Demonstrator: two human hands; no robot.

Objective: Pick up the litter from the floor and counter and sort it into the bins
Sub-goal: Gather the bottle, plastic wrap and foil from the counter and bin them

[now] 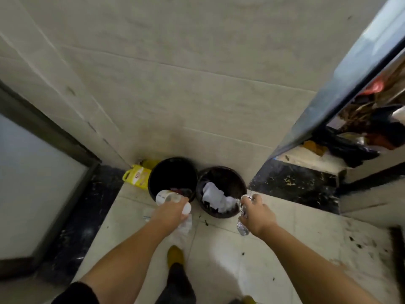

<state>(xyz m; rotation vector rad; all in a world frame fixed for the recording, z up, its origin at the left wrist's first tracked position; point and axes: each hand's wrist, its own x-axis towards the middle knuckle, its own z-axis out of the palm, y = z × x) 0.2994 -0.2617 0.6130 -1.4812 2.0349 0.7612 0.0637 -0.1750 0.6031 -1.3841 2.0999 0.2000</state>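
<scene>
**A:** Left hand (173, 208) first, centre of the frame: its grip is wrapped round a clear plastic cup (164, 196) tipped on its side over the near rim of the left bin (173, 178). A white lid or cap (187, 209) sits at the fingers, and a crumpled white wrapper (185, 224) hangs below the palm.

**B:** And the right hand (255, 212), just right of centre?

**A:** Grip closed round a crushed clear bottle (242, 224). One end pokes out above the knuckles at the edge of the right bin (221, 190), the other hangs below the wrist over the floor tiles (219, 249).

**B:** What's in the bins?

**A:** Both are dark, round, standing side by side against the tiled wall (175, 84), rims nearly touching. The right one holds crumpled white paper (213, 195). The left one is mostly dark inside, with a bit of reddish litter near the cup; I can't make it out, too blurred.

**B:** Around them?

**A:** A yellow jug (137, 175) lies on the floor just left of the left bin, against the wall. Dark specks are scattered over the tiles at lower right. At the bottom of the frame, a yellow shoe (175, 254) below a dark trouser leg. Upper right, an open door (341, 84) with a cluttered heap beyond it.
</scene>
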